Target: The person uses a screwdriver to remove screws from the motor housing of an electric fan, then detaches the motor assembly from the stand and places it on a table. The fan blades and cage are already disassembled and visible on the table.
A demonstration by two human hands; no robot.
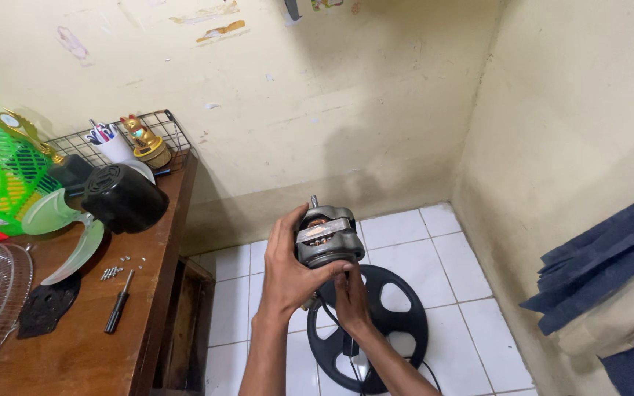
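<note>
Head cam: left hand (288, 275) wrapped around the grey fan motor (326, 236), shaft up. Right hand (351, 297) grips it from below, at 5 o'clock of the motor. Both are held mid-air over the white tile floor (405, 227), above the black round fan base (390, 308). Wooden table (75, 352) edge lies at 9 o'clock, well apart; corner walls sit at 12 and 3. Screwdriver (119, 302) and screws (115, 271) are on the table.
</note>
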